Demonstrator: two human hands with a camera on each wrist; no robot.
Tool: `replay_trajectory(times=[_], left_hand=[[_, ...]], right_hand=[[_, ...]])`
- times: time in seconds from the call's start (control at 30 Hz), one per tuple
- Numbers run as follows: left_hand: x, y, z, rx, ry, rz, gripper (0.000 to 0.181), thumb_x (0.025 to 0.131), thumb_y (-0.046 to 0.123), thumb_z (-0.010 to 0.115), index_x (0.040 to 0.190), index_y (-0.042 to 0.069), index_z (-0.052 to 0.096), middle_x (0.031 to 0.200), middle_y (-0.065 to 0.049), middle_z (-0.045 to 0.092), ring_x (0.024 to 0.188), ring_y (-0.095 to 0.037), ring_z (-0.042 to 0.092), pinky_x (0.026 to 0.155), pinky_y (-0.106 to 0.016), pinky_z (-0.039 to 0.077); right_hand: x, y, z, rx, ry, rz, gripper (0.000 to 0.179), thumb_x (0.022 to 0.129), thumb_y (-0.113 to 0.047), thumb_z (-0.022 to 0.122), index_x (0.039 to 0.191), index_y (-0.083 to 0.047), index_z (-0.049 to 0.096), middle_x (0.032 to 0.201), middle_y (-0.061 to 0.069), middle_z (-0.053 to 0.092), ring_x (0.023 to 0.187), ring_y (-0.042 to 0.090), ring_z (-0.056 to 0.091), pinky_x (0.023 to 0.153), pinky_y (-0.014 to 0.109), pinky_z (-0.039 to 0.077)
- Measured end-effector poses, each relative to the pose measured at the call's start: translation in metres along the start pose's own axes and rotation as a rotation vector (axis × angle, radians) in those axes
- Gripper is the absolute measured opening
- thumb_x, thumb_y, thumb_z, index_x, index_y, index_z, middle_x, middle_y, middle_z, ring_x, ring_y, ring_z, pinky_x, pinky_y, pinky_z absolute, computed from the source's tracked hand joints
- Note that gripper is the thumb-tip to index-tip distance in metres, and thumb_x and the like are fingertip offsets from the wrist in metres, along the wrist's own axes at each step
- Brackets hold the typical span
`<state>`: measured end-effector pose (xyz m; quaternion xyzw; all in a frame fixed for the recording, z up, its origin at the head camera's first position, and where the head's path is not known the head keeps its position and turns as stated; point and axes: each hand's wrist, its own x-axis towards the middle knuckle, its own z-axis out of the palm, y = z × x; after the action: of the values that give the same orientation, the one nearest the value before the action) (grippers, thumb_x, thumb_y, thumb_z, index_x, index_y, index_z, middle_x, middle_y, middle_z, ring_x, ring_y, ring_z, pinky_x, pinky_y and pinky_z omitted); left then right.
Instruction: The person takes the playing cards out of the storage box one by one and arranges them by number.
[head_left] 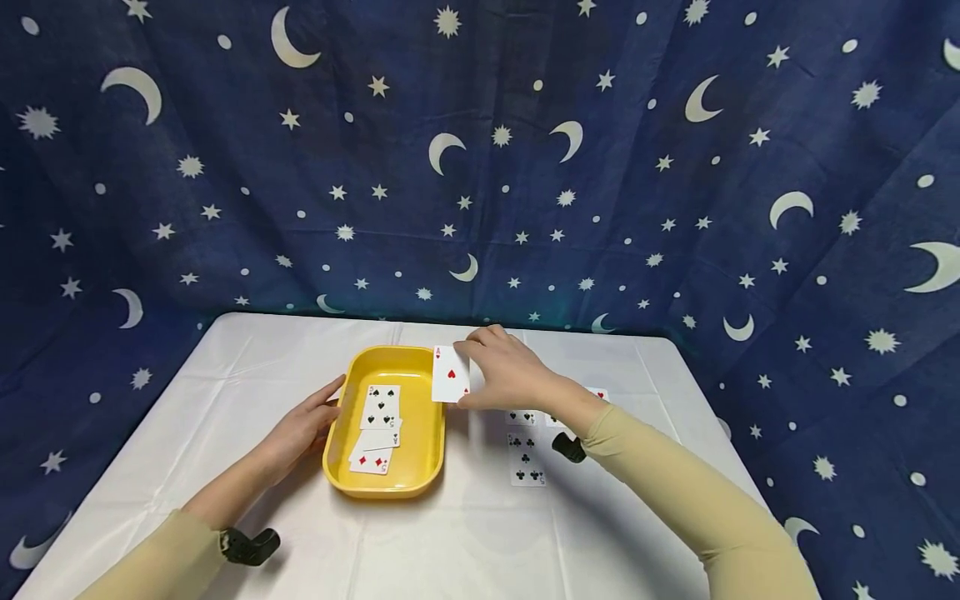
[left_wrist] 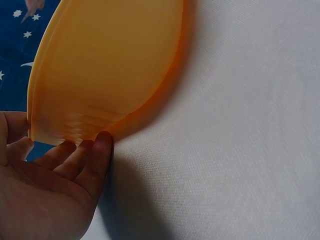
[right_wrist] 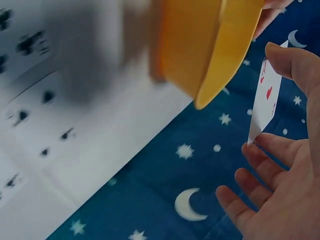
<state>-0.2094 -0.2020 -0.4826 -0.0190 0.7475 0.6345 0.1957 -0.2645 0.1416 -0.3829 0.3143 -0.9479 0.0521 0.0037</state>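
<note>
My right hand [head_left: 513, 371] pinches an ace of hearts [head_left: 449, 375] between thumb and fingers, over the right rim of a yellow tray [head_left: 337, 467]. In the right wrist view the card [right_wrist: 267, 95] stands upright between thumb and fingertips, the other fingers spread. My left hand [head_left: 300, 429] rests at the tray's left side. Its fingertips touch the outer wall [left_wrist: 125, 60] in the left wrist view. Inside the tray lie a five of spades [head_left: 381, 404], a partly covered spade card [head_left: 384, 436] and a five of diamonds [head_left: 372, 462], overlapping.
Right of the tray, a five of clubs [head_left: 527, 460] and a four of spades [head_left: 522, 417] lie face up on the white tablecloth [head_left: 450, 550]. A red-suit card [head_left: 598, 393] shows partly behind my right forearm. A dark blue moon-and-star curtain [head_left: 480, 167] hangs behind the table.
</note>
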Motion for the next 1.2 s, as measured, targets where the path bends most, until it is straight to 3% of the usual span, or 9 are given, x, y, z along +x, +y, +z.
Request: replay_trajectory(times=[0.13,0.5,0.7,1.0,1.2], left_hand=[[0.0,0.0,0.0,-0.009,-0.008,0.013,0.068,0.107,0.026,0.046,0.166,0.024,0.013,0.162,-0.024,0.031,0.139,-0.037,0.046,0.109,-0.046,0.044],[0.001,0.002,0.0,0.005,0.01,-0.028,0.068,0.107,0.027,0.046,0.166,0.028,0.014,0.16,-0.022,0.033,0.138,-0.036,0.048,0.109,-0.048,0.044],[0.002,0.001,0.0,0.013,0.012,-0.026,0.069,0.106,0.027,0.048,0.166,0.027,0.014,0.16,-0.022,0.034,0.137,-0.036,0.048,0.108,-0.047,0.045],[0.002,0.001,-0.002,0.003,0.009,-0.011,0.068,0.106,0.028,0.048,0.166,0.027,0.015,0.163,-0.022,0.029,0.137,-0.035,0.048,0.098,-0.036,0.051],[0.002,0.001,-0.001,0.0,0.01,-0.014,0.069,0.106,0.028,0.049,0.166,0.027,0.015,0.162,-0.021,0.03,0.137,-0.035,0.048,0.099,-0.036,0.05]], right_hand=[[-0.02,0.015,0.0,-0.003,0.019,0.028,0.088,0.075,-0.06,0.078,0.149,-0.019,0.054,0.139,-0.001,0.053,0.129,0.019,0.041,0.105,0.042,0.041],[-0.068,0.039,0.009,-0.002,0.052,0.049,0.086,0.073,-0.052,0.084,0.146,-0.015,0.056,0.134,0.003,0.055,0.128,0.024,0.044,0.103,0.046,0.043],[-0.092,0.043,0.019,0.001,0.071,0.036,0.084,0.073,-0.05,0.084,0.144,-0.014,0.058,0.133,0.004,0.056,0.127,0.025,0.046,0.102,0.05,0.043],[-0.124,0.042,0.039,0.014,0.057,0.027,0.081,0.073,-0.049,0.084,0.143,-0.014,0.06,0.131,0.003,0.057,0.125,0.024,0.047,0.102,0.046,0.043],[-0.141,0.039,0.055,0.023,0.047,0.026,0.083,0.071,-0.05,0.086,0.142,-0.015,0.06,0.131,0.001,0.057,0.126,0.023,0.047,0.102,0.047,0.044]])
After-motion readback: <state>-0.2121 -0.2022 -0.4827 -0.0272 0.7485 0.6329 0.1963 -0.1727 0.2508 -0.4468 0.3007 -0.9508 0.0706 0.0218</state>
